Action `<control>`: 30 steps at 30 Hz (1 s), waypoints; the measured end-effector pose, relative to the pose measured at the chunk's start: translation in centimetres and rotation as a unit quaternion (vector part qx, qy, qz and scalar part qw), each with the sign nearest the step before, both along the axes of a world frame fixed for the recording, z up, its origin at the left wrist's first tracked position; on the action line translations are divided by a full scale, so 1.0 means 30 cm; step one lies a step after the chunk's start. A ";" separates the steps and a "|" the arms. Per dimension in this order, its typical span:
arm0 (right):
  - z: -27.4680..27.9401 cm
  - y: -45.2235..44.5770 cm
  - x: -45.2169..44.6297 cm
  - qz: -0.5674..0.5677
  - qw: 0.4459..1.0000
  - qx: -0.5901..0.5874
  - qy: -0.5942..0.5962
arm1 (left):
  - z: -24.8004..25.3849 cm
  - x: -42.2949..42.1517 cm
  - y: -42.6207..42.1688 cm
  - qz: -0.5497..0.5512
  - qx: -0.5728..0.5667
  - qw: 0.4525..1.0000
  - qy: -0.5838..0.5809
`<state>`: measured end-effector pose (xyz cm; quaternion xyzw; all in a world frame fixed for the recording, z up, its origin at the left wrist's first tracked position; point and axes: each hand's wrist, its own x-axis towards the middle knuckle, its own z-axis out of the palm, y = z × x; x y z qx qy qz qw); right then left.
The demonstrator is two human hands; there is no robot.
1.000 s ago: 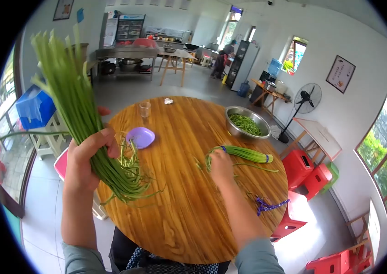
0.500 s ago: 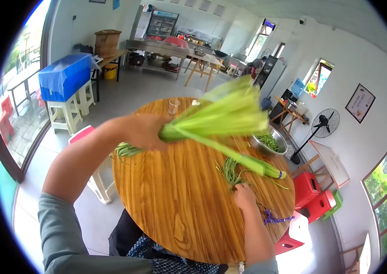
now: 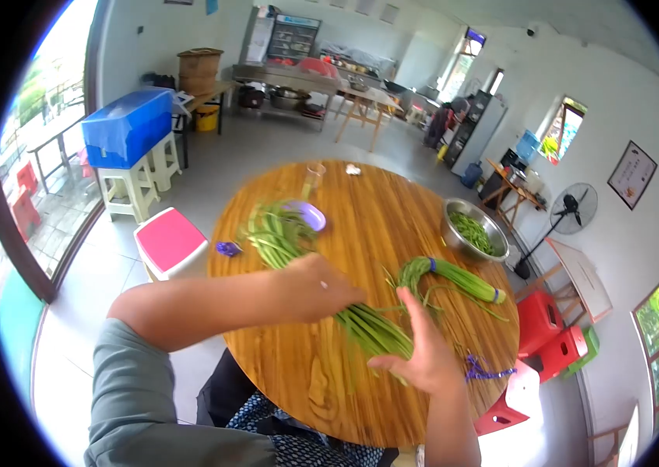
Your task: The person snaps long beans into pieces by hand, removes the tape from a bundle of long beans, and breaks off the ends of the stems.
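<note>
My left hand [image 3: 318, 289] is closed around the middle of a loose bunch of long green stalks that look like garlic scapes [image 3: 279, 241]. Their thin, curly ends reach to the far left, and the straight ends point toward my right hand [image 3: 425, 354]. That hand is open, thumb and fingers apart, beside the straight ends; I cannot tell whether it touches them. Beyond it lies a second bunch of garlic scapes [image 3: 462, 279], bound with purple ties, its thin ends curling back. Under the held bunch's far end shows part of a purple plate [image 3: 310, 214].
On the round wooden table [image 3: 321, 389] stand a steel bowl [image 3: 473, 230] of cut green pieces and a clear cup [image 3: 313, 179]. Purple tape [image 3: 481, 369] lies at the right, with another purple scrap [image 3: 228, 249] at the left. Stools surround the table, including a pink-topped one [image 3: 171, 239].
The bunch in my left hand has swung down from the air to the table, its straight ends now toward the right. My right hand has lifted off the bound bunch's thin ends and opened.
</note>
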<state>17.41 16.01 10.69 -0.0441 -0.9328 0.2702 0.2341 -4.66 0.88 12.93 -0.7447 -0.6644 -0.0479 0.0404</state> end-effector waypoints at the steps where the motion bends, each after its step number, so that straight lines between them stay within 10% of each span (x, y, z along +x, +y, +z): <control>1: 0.008 -0.028 -0.023 -0.015 0.996 0.082 -0.032 | 0.029 0.043 0.006 -0.006 0.014 0.999 0.038; 23: -0.063 -0.061 -0.086 -0.086 0.952 0.286 -0.062 | -0.109 0.072 -0.014 -0.038 0.299 0.929 0.213; 30: -0.307 0.034 -0.050 -0.016 0.970 0.157 -0.183 | -0.522 -0.124 -0.036 0.018 0.116 0.992 -0.045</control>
